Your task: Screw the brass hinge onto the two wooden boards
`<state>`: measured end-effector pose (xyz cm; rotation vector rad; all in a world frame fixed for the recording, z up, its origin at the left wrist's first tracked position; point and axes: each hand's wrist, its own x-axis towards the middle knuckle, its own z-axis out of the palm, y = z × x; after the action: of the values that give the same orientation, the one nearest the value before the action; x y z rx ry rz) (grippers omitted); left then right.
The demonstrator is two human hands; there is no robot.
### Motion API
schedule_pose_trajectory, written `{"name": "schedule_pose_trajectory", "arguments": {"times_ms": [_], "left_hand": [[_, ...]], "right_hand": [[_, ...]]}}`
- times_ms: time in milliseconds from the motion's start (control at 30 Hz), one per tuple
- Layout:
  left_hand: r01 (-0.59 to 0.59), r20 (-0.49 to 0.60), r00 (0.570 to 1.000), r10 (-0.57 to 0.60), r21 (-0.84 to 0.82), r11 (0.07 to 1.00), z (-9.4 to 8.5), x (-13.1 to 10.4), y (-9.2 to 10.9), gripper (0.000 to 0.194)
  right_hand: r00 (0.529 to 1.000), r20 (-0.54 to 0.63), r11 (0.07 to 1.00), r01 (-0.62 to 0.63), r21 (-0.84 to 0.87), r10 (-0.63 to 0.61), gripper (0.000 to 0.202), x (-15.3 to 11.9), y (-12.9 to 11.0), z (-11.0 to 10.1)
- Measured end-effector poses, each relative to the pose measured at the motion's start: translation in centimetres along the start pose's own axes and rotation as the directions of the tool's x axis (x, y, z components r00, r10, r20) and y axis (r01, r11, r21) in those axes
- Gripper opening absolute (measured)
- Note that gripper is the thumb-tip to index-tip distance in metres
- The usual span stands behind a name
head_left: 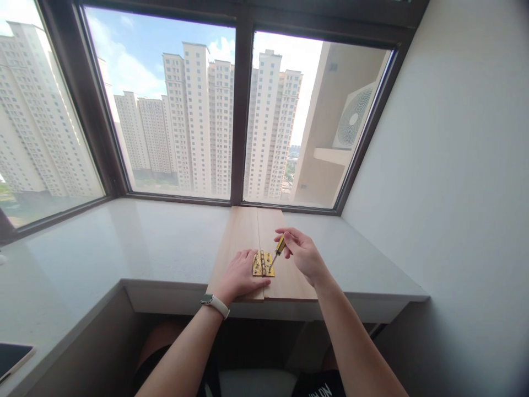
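Note:
Two pale wooden boards (238, 231) lie side by side on the white counter, their seam running away from me. A gold butterfly-style brass hinge (263, 264) straddles that seam near the front edge, with several screws on its leaves. My left hand (243, 274) lies flat on the boards, fingers stretched out, its thumb and forefinger on either side of the hinge. In my right hand (301, 251) is a screwdriver (280, 245) with a yellow and black handle. Its shaft slants down to a screw on the hinge's right leaf.
The white counter (165, 242) runs along the dark-framed window (241, 110) and turns toward me at the left. A dark flat device (14, 358) lies at the lower left. A white wall (446, 154) stands at the right.

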<state>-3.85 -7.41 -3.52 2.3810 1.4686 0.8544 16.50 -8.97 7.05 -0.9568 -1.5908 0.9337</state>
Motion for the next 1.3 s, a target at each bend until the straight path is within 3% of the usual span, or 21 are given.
{"name": "schedule_pose_trajectory", "arguments": {"times_ms": [300, 667, 833, 1067, 1300], "left_hand": [[-0.007, -0.003, 1.000, 0.007, 0.013, 1.000, 0.2, 0.1, 0.0, 0.094], [-0.005, -0.010, 1.000, 0.005, 0.011, 1.000, 0.1, 0.1, 0.2, 0.092], [0.014, 0.008, 1.000, -0.014, 0.014, 1.000, -0.1, 0.1, 0.5, 0.091], [0.020, 0.009, 1.000, -0.020, 0.005, 1.000, -0.3, 0.0, 0.5, 0.093], [0.029, 0.018, 0.999, -0.029, -0.005, 1.000, -0.4, 0.0, 0.6, 0.092]], "right_hand": [[0.994, -0.109, 0.999, 0.012, 0.031, -0.009, 0.043, 0.3, 0.2, 1.2], [0.988, 0.152, 0.998, -0.031, 0.049, 0.023, 0.039, -0.4, -0.5, -0.9], [0.995, 0.093, 1.000, -0.019, 0.022, 0.017, 0.038, -0.3, -0.5, -0.6], [0.996, -0.086, 1.000, -0.024, 0.014, 0.025, 0.045, -0.1, -0.1, 0.6], [0.999, 0.017, 0.999, -0.031, 0.024, 0.030, 0.044, -0.4, -0.4, 0.0]]}}
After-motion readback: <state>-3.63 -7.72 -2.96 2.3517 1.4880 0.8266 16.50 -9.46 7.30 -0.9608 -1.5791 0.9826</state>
